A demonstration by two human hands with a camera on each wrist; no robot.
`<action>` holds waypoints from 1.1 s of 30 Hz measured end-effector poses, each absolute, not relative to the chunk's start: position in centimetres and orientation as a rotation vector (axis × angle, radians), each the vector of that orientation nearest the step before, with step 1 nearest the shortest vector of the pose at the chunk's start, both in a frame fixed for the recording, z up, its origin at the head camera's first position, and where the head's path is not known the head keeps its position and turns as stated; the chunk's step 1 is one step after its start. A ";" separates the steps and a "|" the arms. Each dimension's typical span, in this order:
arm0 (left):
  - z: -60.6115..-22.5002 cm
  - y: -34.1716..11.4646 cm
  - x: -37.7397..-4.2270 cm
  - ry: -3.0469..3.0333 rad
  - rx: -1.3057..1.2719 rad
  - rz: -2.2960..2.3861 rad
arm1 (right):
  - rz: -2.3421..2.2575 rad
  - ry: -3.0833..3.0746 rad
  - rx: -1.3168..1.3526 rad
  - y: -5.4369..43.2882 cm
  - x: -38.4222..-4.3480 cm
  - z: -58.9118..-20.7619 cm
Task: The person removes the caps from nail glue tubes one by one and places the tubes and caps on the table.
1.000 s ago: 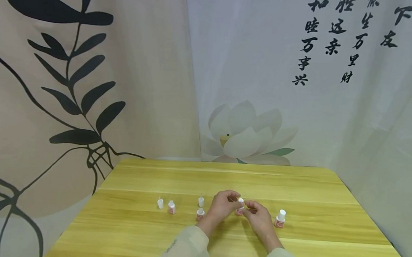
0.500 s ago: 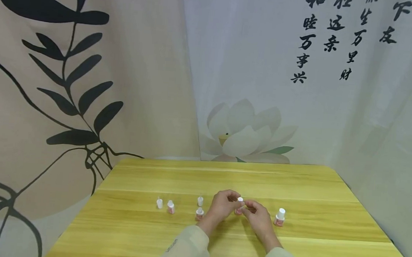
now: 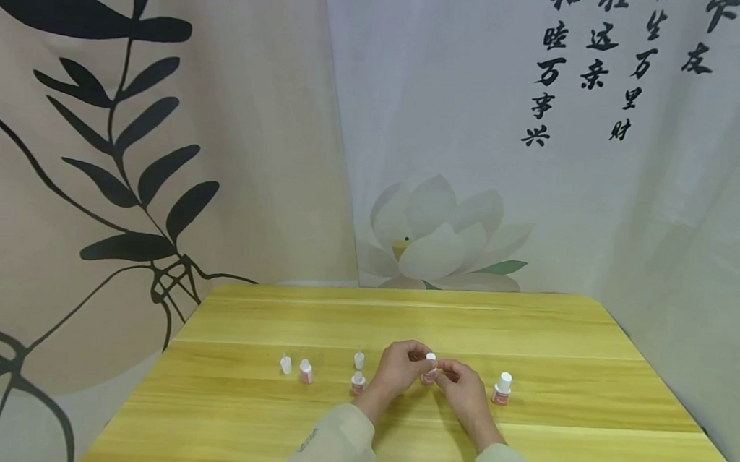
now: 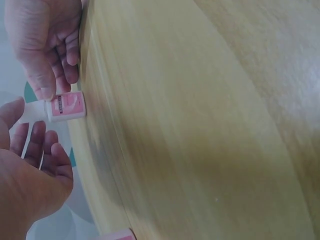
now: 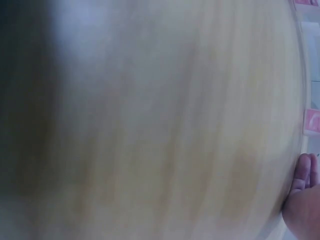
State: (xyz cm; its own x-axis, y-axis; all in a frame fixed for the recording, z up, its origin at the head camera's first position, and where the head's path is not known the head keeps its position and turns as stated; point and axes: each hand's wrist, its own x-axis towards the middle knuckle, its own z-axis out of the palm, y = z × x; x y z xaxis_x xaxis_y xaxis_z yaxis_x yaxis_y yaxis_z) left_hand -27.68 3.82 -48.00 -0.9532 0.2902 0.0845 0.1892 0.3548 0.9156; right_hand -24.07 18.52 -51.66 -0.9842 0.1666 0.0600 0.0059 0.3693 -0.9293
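Observation:
A small white bottle with a pink label stands between both hands. My left hand pinches its white cap between thumb and fingers. Lower down, the thumb and forefinger of my right hand hold the bottle near its shoulder. In the left wrist view the right hand comes in from the top, its other fingers loosely curled. In the right wrist view only part of the right hand shows at the edge, beside the pink-labelled bottle.
Right of the hands stands a capped bottle. To the left are two bottles without their tall caps, one nearer and one farther left. Behind and beside them stand two white caps with thin tips upward. A printed curtain hangs behind the wooden table.
The head view has shifted slightly, so the table items sit a little higher and further left. Both hands stay on the same bottle with almost the same hold.

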 end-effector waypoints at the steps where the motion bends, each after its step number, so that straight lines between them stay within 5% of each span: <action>1: -48.0 3.8 -27.7 2.509 0.446 1.675 | 1.683 -2.476 -0.158 18.5 -24.1 -51.6; 33: -47.7 3.5 -27.7 2.465 0.435 1.682 | 1.686 -2.518 -0.141 18.7 -23.9 -51.4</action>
